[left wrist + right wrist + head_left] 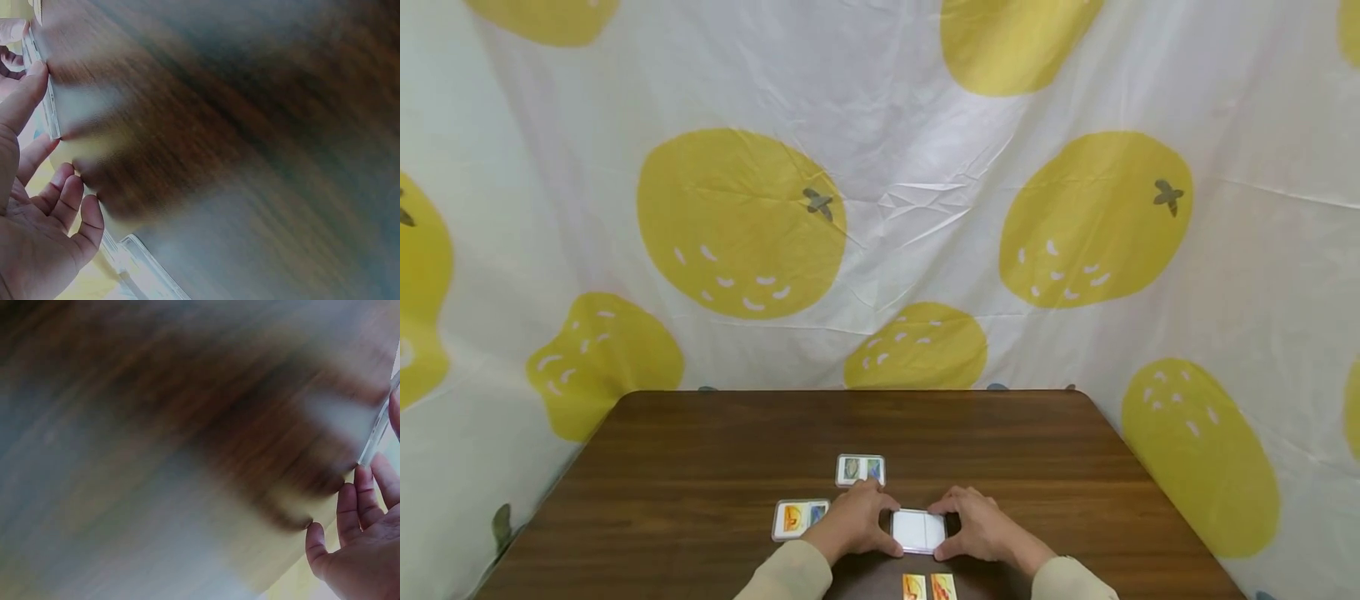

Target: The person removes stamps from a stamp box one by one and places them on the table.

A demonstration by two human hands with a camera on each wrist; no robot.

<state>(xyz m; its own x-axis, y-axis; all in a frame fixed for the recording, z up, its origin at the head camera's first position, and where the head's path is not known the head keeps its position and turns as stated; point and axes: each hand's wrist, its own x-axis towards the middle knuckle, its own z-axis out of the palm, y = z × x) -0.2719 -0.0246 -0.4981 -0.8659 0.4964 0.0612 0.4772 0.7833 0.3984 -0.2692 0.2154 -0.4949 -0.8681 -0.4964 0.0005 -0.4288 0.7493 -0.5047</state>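
Between both hands, left hand (853, 521) and right hand (973, 525) grip a blank white card (917, 530).

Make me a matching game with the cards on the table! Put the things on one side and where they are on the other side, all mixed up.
Things
1. white card
2. orange-picture card
3. far card
4. card pair

Places
A. at the near table edge, between the sleeves
B. left of the left hand
C. between both hands, held at its ends
D. farthest from the person, beyond the left hand

Pairs: 1-C, 2-B, 3-D, 4-A. The right hand is at the white card's right end. All lie on the table.
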